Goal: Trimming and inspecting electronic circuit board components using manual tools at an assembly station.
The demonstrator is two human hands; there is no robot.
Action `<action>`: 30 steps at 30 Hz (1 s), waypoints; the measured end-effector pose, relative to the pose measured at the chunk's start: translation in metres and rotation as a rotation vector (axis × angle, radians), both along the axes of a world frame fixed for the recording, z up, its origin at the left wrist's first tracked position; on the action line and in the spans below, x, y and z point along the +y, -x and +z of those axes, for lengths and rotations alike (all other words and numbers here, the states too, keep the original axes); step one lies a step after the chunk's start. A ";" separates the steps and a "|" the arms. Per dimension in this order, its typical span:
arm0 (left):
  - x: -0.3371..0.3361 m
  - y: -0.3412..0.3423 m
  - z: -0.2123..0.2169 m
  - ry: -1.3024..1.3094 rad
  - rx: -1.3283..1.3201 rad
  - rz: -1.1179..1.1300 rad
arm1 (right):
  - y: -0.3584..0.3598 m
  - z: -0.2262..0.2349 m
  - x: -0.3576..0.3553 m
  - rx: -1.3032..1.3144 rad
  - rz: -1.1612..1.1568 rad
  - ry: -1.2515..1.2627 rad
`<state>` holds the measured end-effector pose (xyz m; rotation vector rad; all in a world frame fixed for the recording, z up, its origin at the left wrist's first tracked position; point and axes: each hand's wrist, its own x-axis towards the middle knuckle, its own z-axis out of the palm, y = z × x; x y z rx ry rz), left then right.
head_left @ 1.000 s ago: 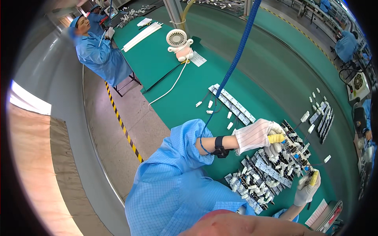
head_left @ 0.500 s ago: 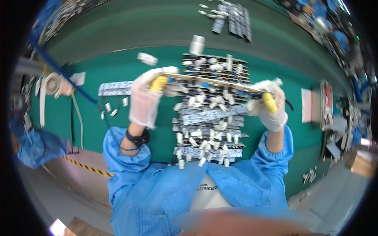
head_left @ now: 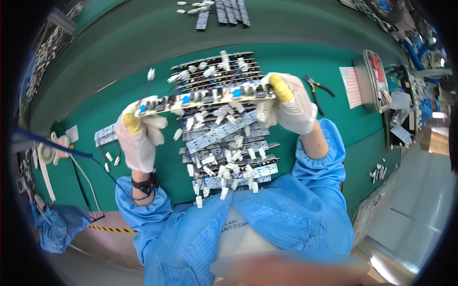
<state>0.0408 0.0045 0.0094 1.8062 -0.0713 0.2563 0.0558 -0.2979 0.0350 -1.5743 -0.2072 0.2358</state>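
A long, narrow circuit board (head_left: 208,98) with blue and black components is held up by both ends. My left hand (head_left: 138,134), in a white glove with yellow finger covers, grips its left end. At the right end, my right hand (head_left: 289,102), gloved the same way, pinches the board between thumb and fingers. Beneath it, many similar boards stand in rows, with white connectors on short leads lying over them. One pale LED strip board (head_left: 222,131) lies slantwise across the pile. The held board hides part of the rows behind it.
Black-handled pliers (head_left: 317,90) lie right of my right hand. Beyond them are a pink-lined sheet (head_left: 350,87) and a metal box (head_left: 374,78). Another strip board (head_left: 106,135) and a small fan (head_left: 46,153) sit at the left. More strips (head_left: 232,12) lie at the far side.
The held board has tilted so its component side shows, its left end now lower than its right. The whole view has turned and shifted, and the pliers have come out from behind my right hand.
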 end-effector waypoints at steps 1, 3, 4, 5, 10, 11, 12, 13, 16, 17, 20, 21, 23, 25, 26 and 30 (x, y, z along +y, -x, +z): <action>0.005 0.003 -0.001 0.093 0.071 -0.036 | 0.000 -0.003 0.002 -0.017 -0.038 -0.010; 0.002 0.001 -0.002 0.211 0.049 -0.040 | 0.000 -0.002 0.001 0.006 -0.018 -0.052; 0.004 0.002 -0.002 0.224 0.094 -0.048 | 0.000 -0.001 0.001 -0.052 0.023 -0.009; 0.006 0.003 -0.002 0.238 0.137 -0.055 | 0.000 -0.002 0.000 -0.114 0.063 0.033; -0.009 0.002 0.013 0.672 0.041 -0.273 | 0.002 0.006 0.024 -0.005 -0.037 -0.071; -0.003 0.003 0.010 0.801 0.012 -0.384 | 0.002 0.002 0.022 -0.009 -0.008 -0.082; 0.005 0.005 0.013 0.507 0.023 -0.314 | 0.001 0.000 0.018 -0.054 0.053 -0.122; 0.004 0.007 0.021 0.281 0.049 -0.099 | 0.001 -0.001 0.017 -0.098 0.112 -0.162; 0.062 -0.012 0.021 0.026 -0.057 0.170 | 0.005 0.002 0.018 -0.097 -0.016 -0.068; 0.098 -0.016 0.019 -0.034 -0.011 0.238 | 0.005 0.002 0.019 -0.091 -0.053 -0.070; 0.171 -0.031 -0.004 -0.285 0.189 0.219 | -0.001 0.002 0.020 -0.090 -0.006 -0.096; 0.183 -0.038 -0.015 -0.355 0.256 0.179 | -0.003 0.002 0.018 -0.092 0.028 -0.101; 0.209 -0.039 -0.030 -1.182 0.020 0.188 | 0.002 0.012 0.021 -0.066 0.033 -0.017; 0.151 -0.043 0.010 -1.441 0.139 0.536 | -0.011 0.017 0.007 -0.016 0.034 0.050; 0.160 -0.043 0.007 -1.346 -0.011 0.566 | -0.029 0.015 0.001 -0.068 -0.033 0.122; 0.069 -0.061 0.030 -0.537 -0.252 -0.141 | -0.158 -0.032 -0.035 -0.315 -0.230 0.797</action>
